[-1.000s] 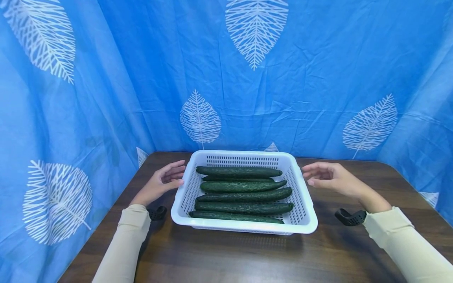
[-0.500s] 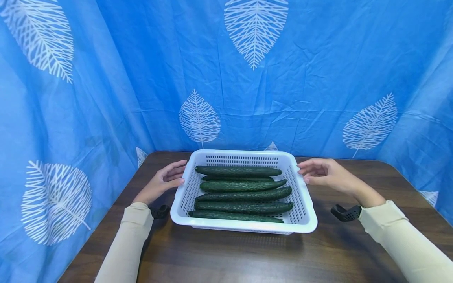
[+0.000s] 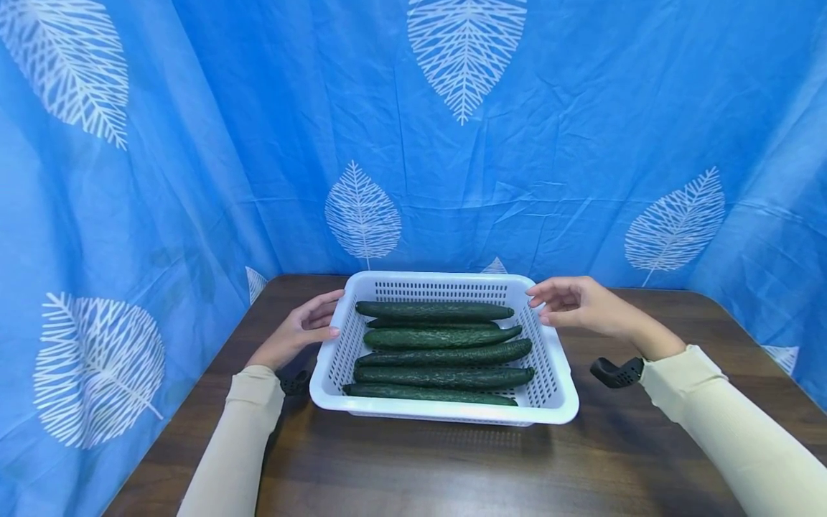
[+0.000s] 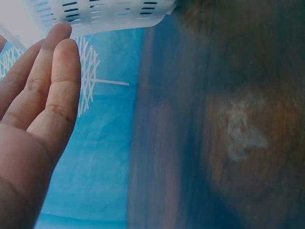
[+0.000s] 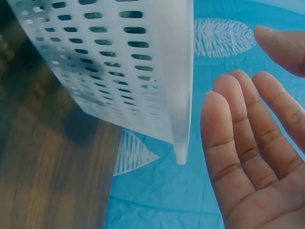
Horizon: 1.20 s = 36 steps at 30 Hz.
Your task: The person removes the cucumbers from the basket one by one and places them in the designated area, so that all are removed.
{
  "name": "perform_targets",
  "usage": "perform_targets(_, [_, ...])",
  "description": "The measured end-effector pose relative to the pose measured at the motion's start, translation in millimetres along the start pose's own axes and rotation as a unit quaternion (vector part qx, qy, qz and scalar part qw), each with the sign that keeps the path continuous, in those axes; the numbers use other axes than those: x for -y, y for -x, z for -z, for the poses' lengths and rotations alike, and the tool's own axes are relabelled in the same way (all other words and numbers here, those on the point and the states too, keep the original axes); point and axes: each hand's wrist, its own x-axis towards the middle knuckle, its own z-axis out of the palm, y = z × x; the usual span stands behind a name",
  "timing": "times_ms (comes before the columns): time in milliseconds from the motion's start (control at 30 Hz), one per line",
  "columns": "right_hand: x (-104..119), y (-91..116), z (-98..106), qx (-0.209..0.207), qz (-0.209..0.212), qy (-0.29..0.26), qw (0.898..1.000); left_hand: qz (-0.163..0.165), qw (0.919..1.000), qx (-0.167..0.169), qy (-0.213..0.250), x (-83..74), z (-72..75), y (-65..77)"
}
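Note:
Several long dark-green cucumbers (image 3: 446, 377) lie side by side, crosswise, in a white slotted plastic basket (image 3: 446, 411). At the basket's left side is my left hand (image 3: 300, 330), fingers extended and thumb by the rim; whether it touches cannot be told. In the left wrist view, the fingertips of the left hand (image 4: 40, 95) reach up to the basket wall (image 4: 109, 12). Over the upper right rim hovers my right hand (image 3: 584, 309), its fingers loosely bent with nothing between them. The right wrist view shows the right hand (image 5: 257, 148) apart from the basket rim (image 5: 178, 71).
The basket stands on a dark brown wooden table (image 3: 413, 474). Behind and beside the table hangs a blue cloth (image 3: 555, 143) with white leaf prints. A black strap (image 3: 617, 372) shows at the right wrist.
My right hand has moved left and slightly up, from beside the basket to over its right rim. The left hand has shifted slightly right. The basket and cucumbers stay in place.

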Motion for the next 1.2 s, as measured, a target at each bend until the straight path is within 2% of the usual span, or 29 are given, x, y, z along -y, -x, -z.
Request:
perform_targets(267, [8.2, -12.5, -0.1, 0.028, -0.028, 0.007, 0.999, 0.004, 0.9999, 0.012, 0.010, -0.3, -1.6, -2.4])
perform_targets(533, [12.3, -27.5, 0.7, 0.059, -0.027, 0.015, 0.998, 0.013, 0.9996, 0.021, 0.015, 0.6, -5.1, -4.3])
perform_targets(967, [13.8, -51.2, -2.6, 0.087, -0.023, 0.013, 0.996, 0.016, 0.9995, 0.017, 0.019, 4.4, -7.4, -4.9])
perform_targets(1200, [11.2, -60.4, -7.5, 0.085, -0.044, 0.008, 0.995, 0.016, 0.9995, 0.016, 0.024, 6.6, -9.6, -5.7])
